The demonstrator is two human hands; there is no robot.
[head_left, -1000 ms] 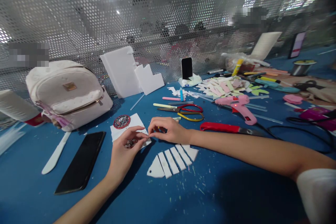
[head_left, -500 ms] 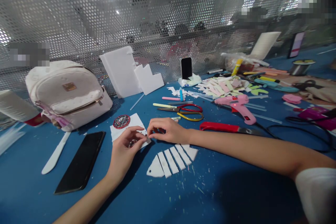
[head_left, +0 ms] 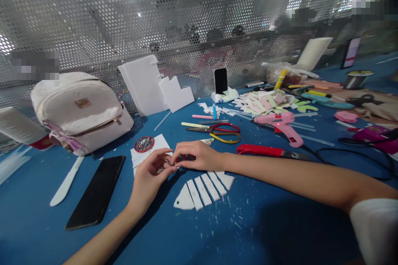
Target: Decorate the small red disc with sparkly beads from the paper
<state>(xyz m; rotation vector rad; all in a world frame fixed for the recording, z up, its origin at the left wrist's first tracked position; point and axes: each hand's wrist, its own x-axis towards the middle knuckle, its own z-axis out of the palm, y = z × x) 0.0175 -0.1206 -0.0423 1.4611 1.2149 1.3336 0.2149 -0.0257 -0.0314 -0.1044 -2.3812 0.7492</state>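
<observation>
My left hand point(head_left: 154, 172) and my right hand point(head_left: 199, 155) meet at the fingertips over the right side of a white sheet point(head_left: 139, 158). Both are pinched around something small that their fingers mostly hide. A round red-rimmed piece with a dark speckled middle point(head_left: 144, 144) rests on the far left part of the sheet. Just in front of my right wrist lies a white fish shape point(head_left: 185, 198), cut into a head, several narrow strips and a tail end, with a dark dot for an eye.
A black phone point(head_left: 95, 192) and a white plastic knife point(head_left: 66, 182) lie to the left, below a backpack point(head_left: 90, 112). Scissors point(head_left: 214, 129), a red-handled cutter point(head_left: 259, 149) and a pink glue gun point(head_left: 282, 124) surround my right forearm. Foam scraps point(head_left: 264, 101) are heaped behind.
My fingertips have drawn closer together, with the right fingers shifting slightly left. The sheet's right corner is now largely covered by my hands. Everything else stays put.
</observation>
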